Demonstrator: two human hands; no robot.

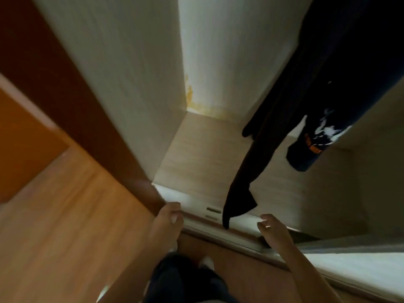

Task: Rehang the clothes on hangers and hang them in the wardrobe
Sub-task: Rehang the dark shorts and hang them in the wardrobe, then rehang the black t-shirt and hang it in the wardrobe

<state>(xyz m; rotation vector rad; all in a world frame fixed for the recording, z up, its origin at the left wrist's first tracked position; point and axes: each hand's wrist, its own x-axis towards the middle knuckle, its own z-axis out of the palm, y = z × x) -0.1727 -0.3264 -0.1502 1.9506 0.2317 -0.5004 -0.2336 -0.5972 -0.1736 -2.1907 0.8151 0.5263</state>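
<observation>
Wardrobe (pixel 196 149) holds hanging dark clothes (pixel 323 84), while left hand (pixel 168 217) and right hand (pixel 272 229) hover empty, fingers loosely curled.

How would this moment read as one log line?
left hand: empty | right hand: empty | dark clothes: hanging in wardrobe

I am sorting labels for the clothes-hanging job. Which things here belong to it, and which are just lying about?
Belongs:
wardrobe
black garment hanging in it
dark blue printed garment beside it
left hand and right hand, both empty

Just there:
wooden floor
yellow stain on the wardrobe's back wall
</observation>
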